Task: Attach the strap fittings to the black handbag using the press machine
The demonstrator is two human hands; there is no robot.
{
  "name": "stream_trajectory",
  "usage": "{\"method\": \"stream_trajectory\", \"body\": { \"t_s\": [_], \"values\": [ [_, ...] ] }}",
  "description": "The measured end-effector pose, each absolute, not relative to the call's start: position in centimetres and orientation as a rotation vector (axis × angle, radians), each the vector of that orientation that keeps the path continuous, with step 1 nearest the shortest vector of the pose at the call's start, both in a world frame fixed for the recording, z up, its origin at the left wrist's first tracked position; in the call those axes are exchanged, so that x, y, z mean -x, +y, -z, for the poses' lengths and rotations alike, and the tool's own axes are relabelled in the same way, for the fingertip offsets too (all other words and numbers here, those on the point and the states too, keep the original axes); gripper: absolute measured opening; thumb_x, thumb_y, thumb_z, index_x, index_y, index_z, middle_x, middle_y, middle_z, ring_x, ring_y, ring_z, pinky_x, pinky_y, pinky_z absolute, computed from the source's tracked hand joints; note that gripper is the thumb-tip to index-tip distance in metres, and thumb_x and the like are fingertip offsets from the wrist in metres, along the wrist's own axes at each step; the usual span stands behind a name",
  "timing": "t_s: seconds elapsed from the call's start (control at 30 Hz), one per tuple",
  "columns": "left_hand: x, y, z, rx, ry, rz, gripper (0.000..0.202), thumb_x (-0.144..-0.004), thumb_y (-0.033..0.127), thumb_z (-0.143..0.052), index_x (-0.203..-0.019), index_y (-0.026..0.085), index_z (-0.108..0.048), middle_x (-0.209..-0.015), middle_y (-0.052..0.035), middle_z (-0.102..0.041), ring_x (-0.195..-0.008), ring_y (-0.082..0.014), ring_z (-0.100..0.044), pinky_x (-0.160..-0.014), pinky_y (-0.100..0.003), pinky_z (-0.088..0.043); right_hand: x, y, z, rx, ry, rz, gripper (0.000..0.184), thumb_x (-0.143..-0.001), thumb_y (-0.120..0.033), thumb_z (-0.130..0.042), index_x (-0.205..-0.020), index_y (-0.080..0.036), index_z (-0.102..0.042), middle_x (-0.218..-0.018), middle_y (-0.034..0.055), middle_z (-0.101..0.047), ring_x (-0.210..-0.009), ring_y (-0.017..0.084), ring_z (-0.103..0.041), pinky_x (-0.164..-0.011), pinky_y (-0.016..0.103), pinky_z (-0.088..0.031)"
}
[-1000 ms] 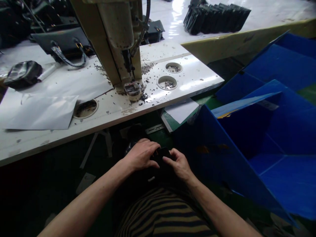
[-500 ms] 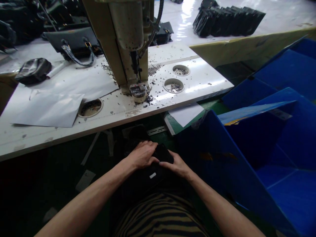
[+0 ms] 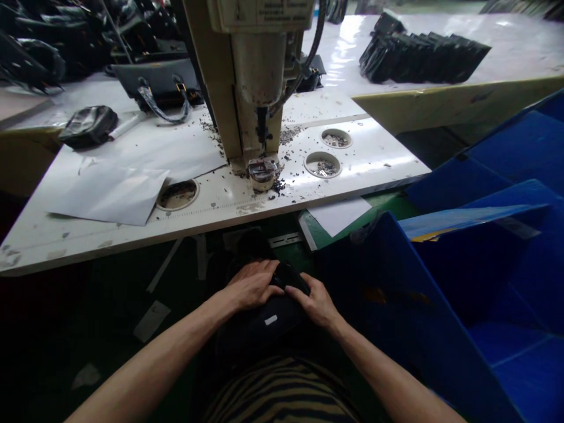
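Note:
Low over my lap, a small black item with a slight sheen lies between both hands; its kind cannot be made out. My left hand rests on its left side, fingers closed over the edge and thumb pointing right. From the right, my right hand pinches it, thumb on the near side and fingers behind. The two thumb tips nearly meet. Dark cloth with a small white label lies just below the hands. Ahead of them stands a sewing machine, its needle above a small round post.
The white machine table carries white paper, a black pouch, a black handbag and dark scraps. Blue bins stand close on my right. A row of black pieces lies on the far table.
The camera view has shifted, so the table and machine appear lower and farther right. Both hands keep their hold on the black item, which looks slightly tilted and shinier.

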State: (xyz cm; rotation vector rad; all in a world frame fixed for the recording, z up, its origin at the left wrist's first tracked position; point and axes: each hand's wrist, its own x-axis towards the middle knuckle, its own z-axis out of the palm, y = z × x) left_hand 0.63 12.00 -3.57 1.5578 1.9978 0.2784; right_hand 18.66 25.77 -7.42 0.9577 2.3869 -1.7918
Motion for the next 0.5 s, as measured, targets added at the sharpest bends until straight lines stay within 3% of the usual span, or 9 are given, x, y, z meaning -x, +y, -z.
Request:
{"method": "stream_trajectory", "body": {
  "t_s": [0.17,0.33,0.5],
  "values": [
    [0.0,10.5,-1.8,-1.591,1.988,-0.335,0.055,-0.097,0.046,-0.062,-0.138,0.013,-0.048,-0.131,-0.0179,-0.062,-0.120,-0.0346,-0.060,-0.105,-0.047,-0.048,-17.8,25.6,3.4,-0.870,2.367,1.854,0.036,-0.088,-0.052,-0.071,-0.080,-0.021,-0.054,-0.076,-0.0039,-0.050,-0.072,0.017,-0.049,-0.063,0.028,-0.039],
    [1.2,9.1,-9.4,-1.542,2.015,-0.340,0.052,-0.096,0.043,-0.065,-0.137,0.014,-0.050,-0.131,-0.0173,-0.062,-0.122,-0.0362,-0.059,-0.103,-0.049,-0.049,-15.7,26.4,-4.2,-0.369,2.244,2.011,0.035,-0.090,-0.048,-0.070,-0.109,-0.019,-0.068,-0.099,0.0012,-0.065,-0.092,0.024,-0.059,-0.078,0.031,-0.047],
    [3.3,8.2,-15.6,-1.472,2.024,-0.324,0.049,-0.091,0.037,-0.073,-0.133,0.019,-0.055,-0.125,-0.0114,-0.065,-0.117,-0.0328,-0.061,-0.101,-0.046,-0.049,-13.2,26.8,-9.5,0.147,2.241,2.009,0.059,-0.082,-0.037,-0.078,-0.137,-0.020,-0.065,-0.121,0.0059,-0.069,-0.104,0.030,-0.064,-0.089,0.035,-0.051]
  ]
}}
